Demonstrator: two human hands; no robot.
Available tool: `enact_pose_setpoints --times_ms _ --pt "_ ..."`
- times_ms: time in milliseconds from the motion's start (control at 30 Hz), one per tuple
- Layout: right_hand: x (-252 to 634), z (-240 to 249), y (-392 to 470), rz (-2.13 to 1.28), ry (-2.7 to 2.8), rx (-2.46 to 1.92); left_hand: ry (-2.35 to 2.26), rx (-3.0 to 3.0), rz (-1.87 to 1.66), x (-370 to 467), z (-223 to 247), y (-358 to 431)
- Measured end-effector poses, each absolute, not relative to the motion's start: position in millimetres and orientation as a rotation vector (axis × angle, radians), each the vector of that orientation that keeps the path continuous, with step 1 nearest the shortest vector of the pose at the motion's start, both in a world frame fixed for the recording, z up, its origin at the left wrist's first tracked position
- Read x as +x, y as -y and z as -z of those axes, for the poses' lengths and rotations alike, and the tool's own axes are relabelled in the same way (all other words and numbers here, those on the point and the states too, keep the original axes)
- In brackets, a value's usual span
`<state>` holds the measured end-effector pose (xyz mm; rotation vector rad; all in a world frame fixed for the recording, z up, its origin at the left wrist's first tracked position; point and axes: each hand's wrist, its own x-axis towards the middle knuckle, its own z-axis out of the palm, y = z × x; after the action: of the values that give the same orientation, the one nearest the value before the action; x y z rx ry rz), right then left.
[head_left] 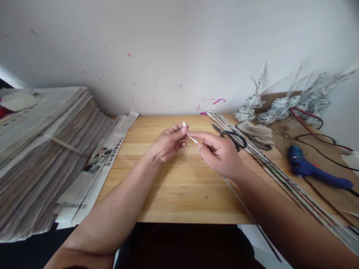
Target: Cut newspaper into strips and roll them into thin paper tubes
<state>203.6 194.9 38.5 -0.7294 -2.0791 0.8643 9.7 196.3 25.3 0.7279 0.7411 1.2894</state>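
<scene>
Above the middle of the wooden table, my left hand (170,140) pinches a small white paper end between thumb and forefinger. Close beside it, my right hand (217,151) has its fingers closed on a thin white paper strip (193,139), which runs across to the left fingertips. A long narrow grey length (244,203) emerges below my right hand and slants down past the table's front edge; whether it is the same strip is hidden by the hand. Black-handled scissors (234,138) lie just behind my right hand.
Folded newspapers are stacked high on the left (56,149), beside loose newspaper sheets (103,157). Several rolled paper sticks (260,164) lie diagonally on the right. Beyond them are a cloth (256,135), a blue glue gun (314,170) with cords, and woven paper figures (276,110) against the wall.
</scene>
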Motion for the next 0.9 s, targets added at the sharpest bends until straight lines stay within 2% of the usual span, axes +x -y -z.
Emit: enact_pose_setpoints --times_ms 133,333,467,767,900 --pt "202 -39 -193 -1.058 1.993 -0.804 -0.734 0.746 -1.291 6 -24 -197" --pt "201 -46 -195 -1.604 1.716 -0.842 -0.627 0.792 -1.281 2 -28 -197" --pt "200 -47 -194 -1.734 1.623 -0.815 -0.596 0.806 -1.274 1 -30 -198" --pt "196 -47 -189 -1.541 1.720 -0.831 -0.624 0.793 -1.354 1 -24 -201" --pt "196 -38 -188 -1.181 1.864 -0.860 -0.723 0.760 -1.395 -1 -24 -204"
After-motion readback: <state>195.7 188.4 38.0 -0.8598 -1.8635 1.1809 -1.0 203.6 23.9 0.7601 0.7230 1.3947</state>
